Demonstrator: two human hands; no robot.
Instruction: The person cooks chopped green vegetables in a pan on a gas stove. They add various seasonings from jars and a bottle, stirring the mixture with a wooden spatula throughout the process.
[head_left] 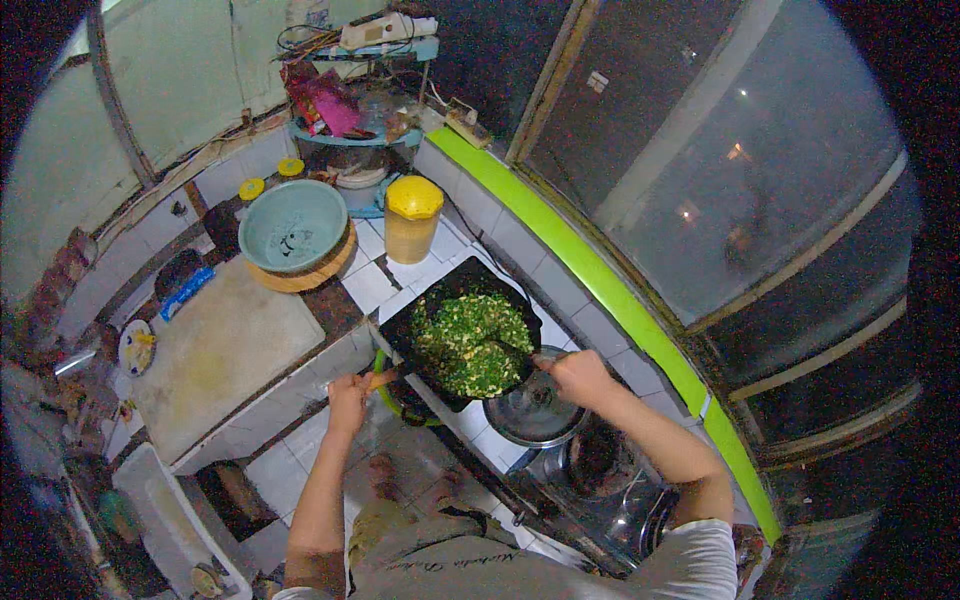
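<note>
Chopped green leaves mixed with pale bits fill a black pan, which sits on a dark square surface I cannot clearly make out. My left hand is closed round the pan's wooden handle, on the near left side. From the right, my right hand grips a dark-bladed spatula, its blade among the greens. Part of that blade is hidden by the food. Just below my right hand lies a round grey metal lid.
A yellow-lidded container stands behind the pan. Further left, a pale blue basin rests on a round wooden board. A cluttered blue shelf fills the back corner. A green-edged window ledge runs along the right.
</note>
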